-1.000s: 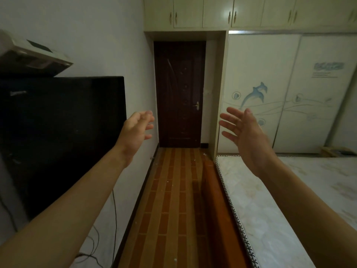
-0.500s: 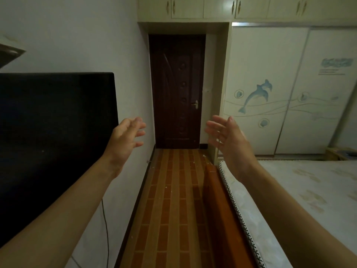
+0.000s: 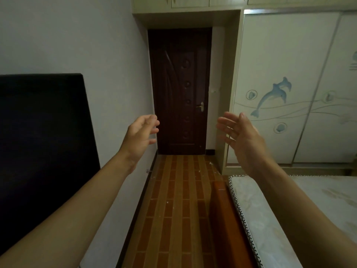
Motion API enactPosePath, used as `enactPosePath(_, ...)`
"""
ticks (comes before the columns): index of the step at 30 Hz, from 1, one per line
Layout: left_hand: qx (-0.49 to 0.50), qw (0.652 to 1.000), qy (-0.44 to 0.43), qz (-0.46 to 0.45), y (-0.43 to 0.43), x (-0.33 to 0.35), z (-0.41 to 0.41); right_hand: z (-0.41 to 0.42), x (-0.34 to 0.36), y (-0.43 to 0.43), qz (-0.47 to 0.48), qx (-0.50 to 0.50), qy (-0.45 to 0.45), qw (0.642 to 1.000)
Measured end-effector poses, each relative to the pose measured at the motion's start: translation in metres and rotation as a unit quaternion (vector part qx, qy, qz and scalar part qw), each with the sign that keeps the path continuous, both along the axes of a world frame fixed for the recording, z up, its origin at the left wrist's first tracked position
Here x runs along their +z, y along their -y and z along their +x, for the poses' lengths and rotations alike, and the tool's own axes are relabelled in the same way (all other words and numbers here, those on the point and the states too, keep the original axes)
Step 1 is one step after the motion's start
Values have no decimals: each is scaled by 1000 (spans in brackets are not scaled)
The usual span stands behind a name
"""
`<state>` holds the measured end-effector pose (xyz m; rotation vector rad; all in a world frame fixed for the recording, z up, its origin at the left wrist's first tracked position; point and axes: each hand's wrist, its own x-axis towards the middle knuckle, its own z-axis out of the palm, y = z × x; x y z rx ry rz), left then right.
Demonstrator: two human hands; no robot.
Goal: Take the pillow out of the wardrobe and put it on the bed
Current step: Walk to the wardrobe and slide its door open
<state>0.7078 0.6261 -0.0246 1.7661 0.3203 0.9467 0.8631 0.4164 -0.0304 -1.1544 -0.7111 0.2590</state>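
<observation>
We are holding our left hand and right hand out empty, fingers spread wide, ready for reaching the closed wardrobe.

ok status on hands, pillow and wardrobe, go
Left hand and right hand both open, empty, raised. Pillow not in view. White sliding-door wardrobe with dolphin print shut, beyond the pale patterned bed. Nothing in the way.

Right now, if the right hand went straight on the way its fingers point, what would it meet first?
Nothing close: the right hand is open in mid-air, fingers pointing ahead and a little left. Beyond it the line seems to end at the dark door rather than the wardrobe, though depth is unclear.
</observation>
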Motion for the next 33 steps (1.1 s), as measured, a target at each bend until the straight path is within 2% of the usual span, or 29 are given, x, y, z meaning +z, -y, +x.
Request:
enactPosePath(11,-33,999,2,1,-105,-1,142,126,-4,-95,7,-24,12,1000)
enactPosePath(22,-76,996,24,-29,-263,0,272,243,5,-236,3,-62,30,998)
enactPosePath(33,-93,995,5,-42,-359,-16,399,361,-8,-343,-2,-75,18,997)
